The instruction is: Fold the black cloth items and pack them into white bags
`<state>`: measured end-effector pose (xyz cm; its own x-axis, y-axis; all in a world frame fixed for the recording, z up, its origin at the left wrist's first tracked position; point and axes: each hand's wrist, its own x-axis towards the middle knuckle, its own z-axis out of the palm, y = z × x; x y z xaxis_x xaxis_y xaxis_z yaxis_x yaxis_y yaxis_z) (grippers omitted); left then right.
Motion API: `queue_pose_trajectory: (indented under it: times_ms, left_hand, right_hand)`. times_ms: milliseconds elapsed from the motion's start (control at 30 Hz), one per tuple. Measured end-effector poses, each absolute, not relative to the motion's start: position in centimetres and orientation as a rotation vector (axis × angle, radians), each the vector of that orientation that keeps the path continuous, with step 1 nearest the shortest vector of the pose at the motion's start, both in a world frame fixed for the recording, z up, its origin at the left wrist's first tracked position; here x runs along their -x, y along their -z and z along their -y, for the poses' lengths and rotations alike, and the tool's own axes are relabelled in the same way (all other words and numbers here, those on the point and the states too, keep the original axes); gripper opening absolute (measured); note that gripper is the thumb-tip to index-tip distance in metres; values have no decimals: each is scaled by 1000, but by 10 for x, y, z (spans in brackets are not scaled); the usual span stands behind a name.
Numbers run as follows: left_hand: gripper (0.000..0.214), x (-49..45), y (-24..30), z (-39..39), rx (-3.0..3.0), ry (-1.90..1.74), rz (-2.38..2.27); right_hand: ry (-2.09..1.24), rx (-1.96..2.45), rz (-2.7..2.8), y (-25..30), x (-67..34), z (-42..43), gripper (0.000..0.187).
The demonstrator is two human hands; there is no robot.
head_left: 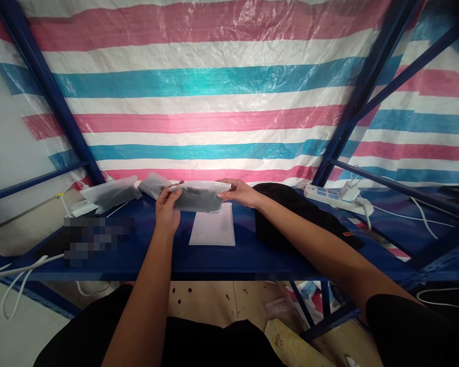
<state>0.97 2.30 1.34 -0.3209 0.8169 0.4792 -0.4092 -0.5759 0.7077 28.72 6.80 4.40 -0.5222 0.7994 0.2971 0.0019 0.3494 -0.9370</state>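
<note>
Both hands hold up a grey frosted plastic pouch (199, 200) with a small printed patch near its top. My left hand (169, 206) pinches its left end, thumb on the near face. At the other end, the upper right corner is gripped by my right hand (239, 192). What the pouch contains cannot be made out. Below it, a white flat sheet or envelope (213, 232) lies on the blue shelf (206, 265), its far edge partly covered by the pouch. Another grey plastic bag (151, 184) lies behind my left hand.
A larger translucent bag (112, 194) rests at the left rear. Black cloth (279, 214) lies under my right forearm. A white power strip (327, 196) with plugs and cables sits at the right. Blue posts (346, 117) frame a striped tarp (199, 81). A yellow box (290, 344) is below.
</note>
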Motion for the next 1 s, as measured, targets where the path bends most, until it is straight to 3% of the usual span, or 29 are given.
queue_pose_trajectory:
  times_ms: [100, 300, 433, 533, 767, 1000]
  left_hand:
    - [30, -12, -11, -24, -1212, -1984, -711]
    - [19, -3, 2, -34, -1694, -1966, -1155]
    - [19, -1, 9, -36, -1865, -1743, -1465]
    - [20, -6, 10, -35, -2063, -1655, -1457]
    - [14, -17, 11, -32, -2346, -1546, -1363]
    - [14, -21, 15, -35, -2422, -1620, -1306]
  right_hand:
    - [-1070, 704, 1762, -44, -285, -69, 40]
    - [-454, 770, 1745, -22, -279, -99, 19]
    - [-112, 952, 1996, -3, -275, -99, 38]
    - [63, 802, 2118, 0, -265, -82, 47]
    - [94, 490, 2248, -10, -238, -54, 24]
    - [98, 567, 2294, -12, -241, -49, 27]
